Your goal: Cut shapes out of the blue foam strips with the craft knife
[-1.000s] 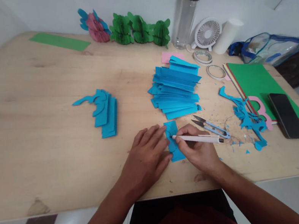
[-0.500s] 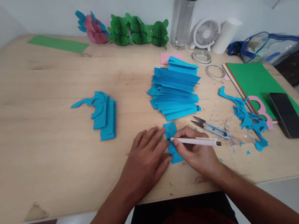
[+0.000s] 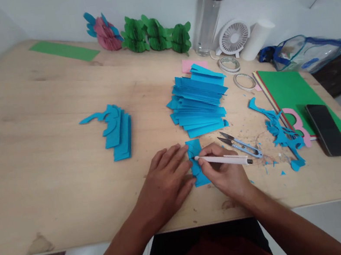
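A small folded piece of blue paper lies near the table's front edge, with dark curved lines drawn on it. My left hand rests flat, fingers stretched, its fingertips on the paper's left edge. A white pen is pinched in my right hand, its tip against the paper's middle. Behind the paper is a fanned pile of blue paper strips. Thread snips lie just right of my right hand. To the left sits a stack of blue cut pieces.
Blue scraps and a phone on green paper are at the right. Tape rolls, a bottle, a small fan and a clear pouch stand behind. Green paper figures and a pink one line the wall.
A dark curved line now shows more on the paper's upper part. Both hands and the pen stay almost in place; the view has shifted slightly.
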`<state>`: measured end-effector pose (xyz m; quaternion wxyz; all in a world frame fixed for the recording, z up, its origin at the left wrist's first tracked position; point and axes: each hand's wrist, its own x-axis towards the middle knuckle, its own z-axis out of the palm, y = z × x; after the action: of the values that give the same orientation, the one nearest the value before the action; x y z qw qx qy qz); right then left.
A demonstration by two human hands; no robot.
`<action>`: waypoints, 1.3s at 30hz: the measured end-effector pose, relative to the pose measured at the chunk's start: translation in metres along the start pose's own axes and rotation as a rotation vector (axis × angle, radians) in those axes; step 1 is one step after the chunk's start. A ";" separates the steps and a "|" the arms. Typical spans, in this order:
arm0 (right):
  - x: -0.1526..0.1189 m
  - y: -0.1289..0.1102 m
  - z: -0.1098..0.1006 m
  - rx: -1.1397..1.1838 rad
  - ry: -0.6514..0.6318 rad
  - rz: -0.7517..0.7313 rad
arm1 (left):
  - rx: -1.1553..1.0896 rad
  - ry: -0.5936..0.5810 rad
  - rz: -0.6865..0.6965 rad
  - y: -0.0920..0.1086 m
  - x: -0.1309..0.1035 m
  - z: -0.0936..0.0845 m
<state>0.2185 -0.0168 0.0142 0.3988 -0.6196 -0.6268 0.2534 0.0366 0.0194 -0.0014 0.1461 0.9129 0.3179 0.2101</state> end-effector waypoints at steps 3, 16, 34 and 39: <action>0.000 0.001 0.000 0.011 -0.001 0.012 | -0.004 -0.005 -0.003 0.000 0.000 -0.001; -0.001 0.002 0.002 0.007 -0.020 0.011 | -0.013 -0.007 -0.012 0.000 0.000 0.001; -0.001 0.000 0.001 -0.010 -0.015 0.008 | 0.012 -0.015 -0.002 0.000 0.000 0.000; -0.001 0.001 0.001 -0.009 -0.001 -0.007 | 0.002 -0.007 -0.003 0.000 0.000 0.000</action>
<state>0.2184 -0.0175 0.0132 0.3964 -0.6190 -0.6305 0.2494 0.0367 0.0194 -0.0012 0.1463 0.9133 0.3190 0.2065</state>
